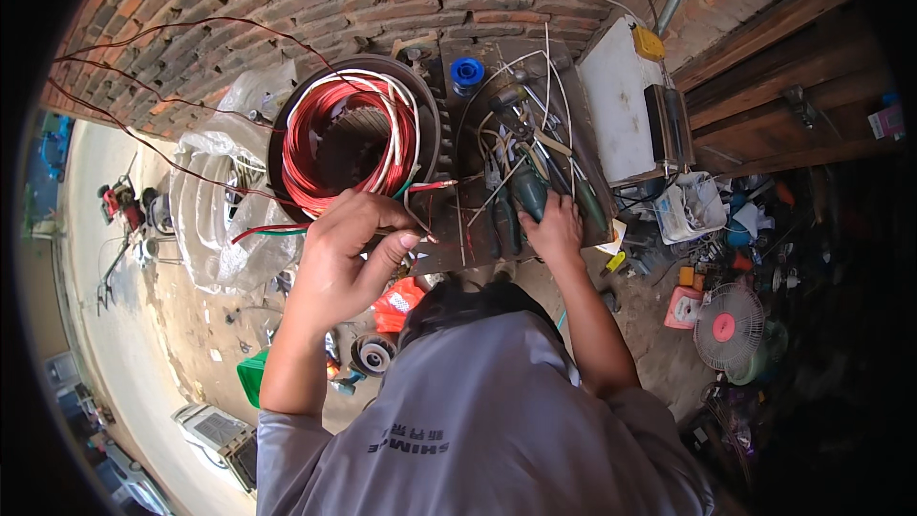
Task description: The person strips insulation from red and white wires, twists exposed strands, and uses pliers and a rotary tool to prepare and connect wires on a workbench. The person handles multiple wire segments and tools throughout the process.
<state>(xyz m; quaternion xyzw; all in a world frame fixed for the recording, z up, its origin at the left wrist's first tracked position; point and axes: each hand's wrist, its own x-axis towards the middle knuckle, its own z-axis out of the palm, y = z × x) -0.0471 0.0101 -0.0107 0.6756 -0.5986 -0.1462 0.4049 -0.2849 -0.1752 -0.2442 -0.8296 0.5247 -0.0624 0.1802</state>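
My left hand is closed on a few electrical wires, red, green and brown. Their red ends stick out to the right, and a thin bare tip shows by my thumb. Beside that hand, a coil of red and white wire lies in a round dark metal motor housing. My right hand is on the bench, its fingers closed around a green-handled tool that looks like pliers. Several other pliers and screwdrivers lie heaped just beyond it.
A blue spool stands at the bench's back. To the right are a white panel, a white bin and a fan. Clear plastic wrap hangs at left; long brown wires cross there. A brick wall stands behind.
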